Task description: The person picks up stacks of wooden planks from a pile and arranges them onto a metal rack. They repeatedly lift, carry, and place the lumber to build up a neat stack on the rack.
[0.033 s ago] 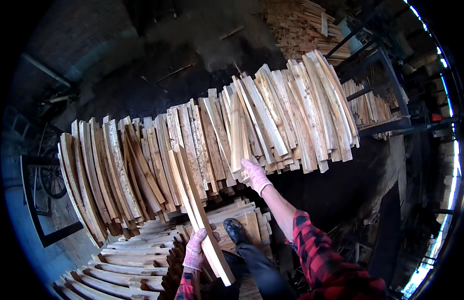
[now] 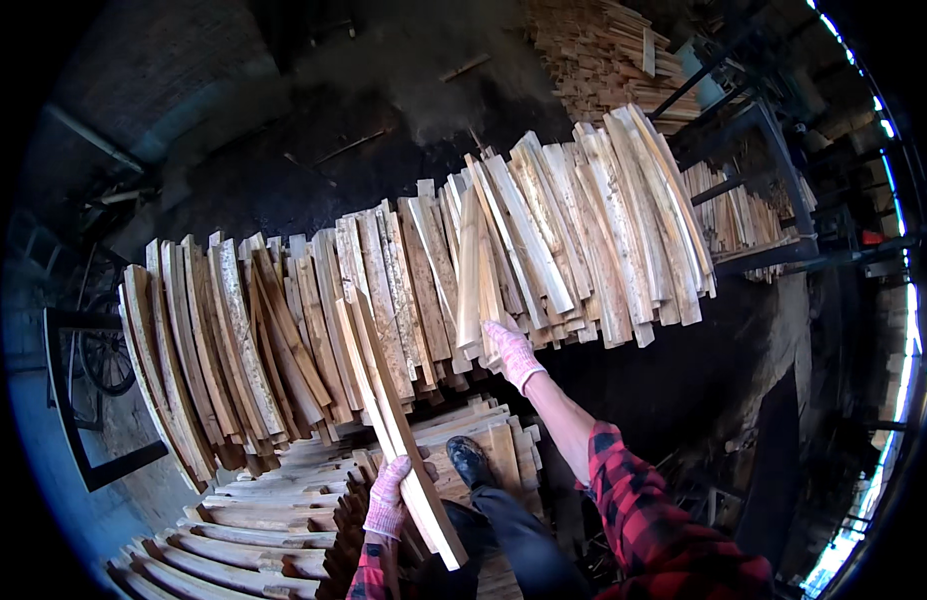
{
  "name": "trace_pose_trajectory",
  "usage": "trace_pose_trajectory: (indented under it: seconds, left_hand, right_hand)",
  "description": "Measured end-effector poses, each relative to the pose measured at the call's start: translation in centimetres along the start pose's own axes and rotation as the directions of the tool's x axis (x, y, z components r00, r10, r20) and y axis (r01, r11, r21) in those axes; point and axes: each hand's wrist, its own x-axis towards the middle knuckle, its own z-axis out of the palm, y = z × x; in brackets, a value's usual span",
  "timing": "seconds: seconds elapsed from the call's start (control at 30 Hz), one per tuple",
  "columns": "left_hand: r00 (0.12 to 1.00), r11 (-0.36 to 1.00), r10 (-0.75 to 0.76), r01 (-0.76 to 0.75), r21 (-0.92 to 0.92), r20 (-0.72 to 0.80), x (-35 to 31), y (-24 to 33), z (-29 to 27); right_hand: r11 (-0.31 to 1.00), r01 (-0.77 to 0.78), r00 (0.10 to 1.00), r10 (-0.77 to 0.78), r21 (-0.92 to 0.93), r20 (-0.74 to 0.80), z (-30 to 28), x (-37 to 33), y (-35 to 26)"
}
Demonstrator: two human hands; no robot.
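My left hand (image 2: 386, 497), in a pink-and-white knit glove, is closed round a pair of long pale wooden slats (image 2: 390, 420). They slant up and away, and their far ends overlap the near edge of a wide stack of wooden slats (image 2: 368, 260). My right hand (image 2: 511, 354), gloved alike, grips the near end of a wooden slat (image 2: 468, 285) lying at an angle on the stack. Part of its fingers is hidden behind the wood. Beside that slat, another one (image 2: 489, 285) runs close along it.
Below left, more slats (image 2: 253, 540) lie in layers. My shoe (image 2: 469, 462) is next to short boards (image 2: 503, 455). Dark metal frames stand at the left (image 2: 108, 470) and right (image 2: 783, 160). Farther back is a wood pile (image 2: 608, 60); a spoked wheel (image 2: 105, 355) is at left.
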Motion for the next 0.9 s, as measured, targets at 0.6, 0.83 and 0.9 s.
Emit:
trace_pose_trajectory:
  seconds: [0.6,0.83,0.9]
  left_hand:
    - [0.942,0.972,0.191,-0.141,-0.190,0.276,-12.7,3.2,14.5]
    - [0.877,0.886,0.453,-0.425,-0.185,0.158,-23.4,10.1,19.7]
    - [0.826,0.834,0.546,-0.522,-0.175,0.137,-27.5,10.7,21.9]
  right_hand:
    - [0.255,0.311,0.928,0.125,-0.916,0.350,11.8,-44.5,-21.0]
    - [0.276,0.671,0.716,0.004,-0.689,0.698,8.2,-50.6,-25.2]
    - [0.539,0.566,0.706,0.075,-0.624,0.704,12.0,-51.6,-28.1]
